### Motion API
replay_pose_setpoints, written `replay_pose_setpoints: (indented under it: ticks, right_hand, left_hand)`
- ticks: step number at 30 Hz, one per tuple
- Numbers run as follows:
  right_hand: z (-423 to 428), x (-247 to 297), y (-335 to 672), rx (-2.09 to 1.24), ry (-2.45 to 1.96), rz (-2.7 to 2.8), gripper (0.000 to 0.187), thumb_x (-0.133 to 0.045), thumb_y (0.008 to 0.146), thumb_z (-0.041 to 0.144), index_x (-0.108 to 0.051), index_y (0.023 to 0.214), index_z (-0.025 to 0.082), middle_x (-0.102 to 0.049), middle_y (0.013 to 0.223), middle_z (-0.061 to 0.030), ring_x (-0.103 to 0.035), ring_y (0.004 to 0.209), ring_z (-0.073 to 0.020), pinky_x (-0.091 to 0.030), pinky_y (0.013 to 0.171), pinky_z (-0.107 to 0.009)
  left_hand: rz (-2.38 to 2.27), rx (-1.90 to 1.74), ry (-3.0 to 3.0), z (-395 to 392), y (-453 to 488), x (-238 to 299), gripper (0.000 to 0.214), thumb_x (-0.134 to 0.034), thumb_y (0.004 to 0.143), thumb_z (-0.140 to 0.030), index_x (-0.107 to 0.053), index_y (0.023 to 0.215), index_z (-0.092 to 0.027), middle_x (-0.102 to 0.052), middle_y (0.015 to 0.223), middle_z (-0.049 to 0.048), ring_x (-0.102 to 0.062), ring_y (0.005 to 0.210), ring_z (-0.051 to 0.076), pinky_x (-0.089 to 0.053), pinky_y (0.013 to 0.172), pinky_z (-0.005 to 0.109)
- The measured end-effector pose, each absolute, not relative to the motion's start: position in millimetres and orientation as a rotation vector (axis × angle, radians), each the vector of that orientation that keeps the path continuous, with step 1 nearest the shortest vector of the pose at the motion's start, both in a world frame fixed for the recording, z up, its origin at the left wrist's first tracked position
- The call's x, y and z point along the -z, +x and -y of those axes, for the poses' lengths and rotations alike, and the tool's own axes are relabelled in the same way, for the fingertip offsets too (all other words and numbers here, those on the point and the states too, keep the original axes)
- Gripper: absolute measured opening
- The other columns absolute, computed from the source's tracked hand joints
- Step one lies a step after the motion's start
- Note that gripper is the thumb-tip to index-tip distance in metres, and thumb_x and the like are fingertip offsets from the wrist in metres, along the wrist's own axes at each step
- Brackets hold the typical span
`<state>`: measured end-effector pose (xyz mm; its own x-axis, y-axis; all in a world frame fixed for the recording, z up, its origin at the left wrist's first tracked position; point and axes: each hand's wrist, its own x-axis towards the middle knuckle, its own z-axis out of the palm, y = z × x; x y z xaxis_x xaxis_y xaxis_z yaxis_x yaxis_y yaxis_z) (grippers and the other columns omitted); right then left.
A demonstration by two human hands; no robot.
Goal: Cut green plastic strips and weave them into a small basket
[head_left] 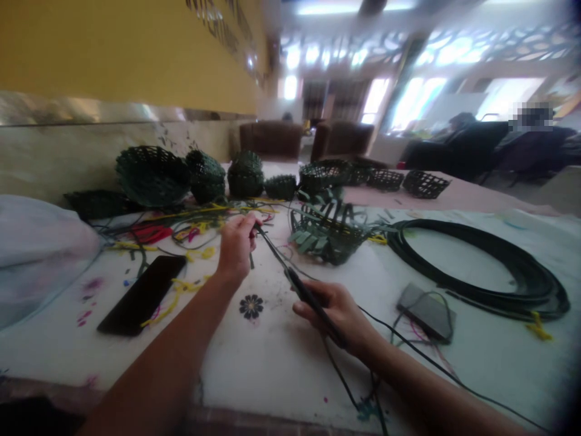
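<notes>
My left hand [236, 243], raised above the white table [281, 375], pinches the end of a thin dark green strip [271, 244]. The strip slants down to the right, to the tip of a long, slim black tool [313, 306]. My right hand [338, 312] has its fingers closed around this tool; whether it is a knife or scissors I cannot tell. Dark cords trail below and beside my right hand. Just beyond the hands stands a woven green basket [336, 233] with loose strip ends sticking up from its rim.
Several woven dark green baskets [152, 175] line the back. A large coil of dark strip [481, 266] lies right, near a grey block [426, 312]. At left are a black phone [143, 295], yellow and red scraps, and a plastic bag [40, 254]. People sit far right.
</notes>
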<state>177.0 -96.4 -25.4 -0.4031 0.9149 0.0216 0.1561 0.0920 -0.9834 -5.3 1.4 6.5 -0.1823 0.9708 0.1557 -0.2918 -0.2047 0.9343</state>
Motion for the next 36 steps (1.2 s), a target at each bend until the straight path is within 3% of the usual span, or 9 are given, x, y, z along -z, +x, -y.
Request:
replay_pose_setpoints:
  ticks: [6,19,25,30,36]
  right_hand:
    - [95,31,178,-1.370,-1.077,1.614,0.046,-0.071,0.077,0.055,-0.064,0.092,0.012,-0.039,0.061,0.0054,-0.033,0.052,-0.0073,-0.022,0.046,-0.021]
    - [98,23,177,-1.222,-1.094,1.706,0.042,-0.068,0.079,0.055,-0.051,0.068,0.018,-0.033,0.063,0.0048,-0.029,0.059,-0.0097,-0.024,0.051,-0.023]
    - [95,29,178,-1.236,-1.125,1.696,0.039,-0.071,0.077,0.052,-0.058,0.075,0.016,-0.037,0.063,0.0047,-0.032,0.058,-0.0092,-0.024,0.050,-0.023]
    - [93,27,178,-1.313,-1.121,1.630,0.046,-0.074,0.073,0.053,-0.066,0.093,0.012,-0.041,0.061,0.0051,-0.033,0.054,-0.0084,-0.024,0.048,-0.022]
    - [92,24,181,-1.373,-1.071,1.591,0.046,-0.077,0.071,0.054,-0.067,0.091,0.014,-0.041,0.059,0.0058,-0.034,0.051,-0.0081,-0.024,0.046,-0.022]
  left_hand:
    - [-1.028,-1.513,1.044,8,4,-9,0.023,-0.063,0.078,-0.030,-0.062,0.064,-0.012,-0.037,0.050,-0.0062,-0.023,0.037,0.002,-0.011,0.036,0.017]
    - [-1.004,-1.471,0.976,5,2,-8,0.022,-0.064,0.077,-0.031,-0.062,0.066,-0.012,-0.039,0.051,-0.0061,-0.022,0.035,0.001,-0.011,0.036,0.016]
    - [-0.967,-1.493,0.896,-1,-3,-7,0.019,-0.065,0.076,-0.030,-0.060,0.069,-0.013,-0.039,0.051,-0.0075,-0.020,0.034,0.001,-0.011,0.034,0.016]
    - [-1.007,-1.417,0.952,2,2,-6,0.018,-0.065,0.073,-0.027,-0.060,0.065,-0.012,-0.038,0.049,-0.0069,-0.022,0.035,0.001,-0.010,0.035,0.016]
    - [-0.995,-1.443,0.957,1,3,-2,0.018,-0.066,0.072,-0.029,-0.069,0.074,-0.011,-0.046,0.056,-0.0044,-0.023,0.036,0.000,-0.011,0.036,0.017]
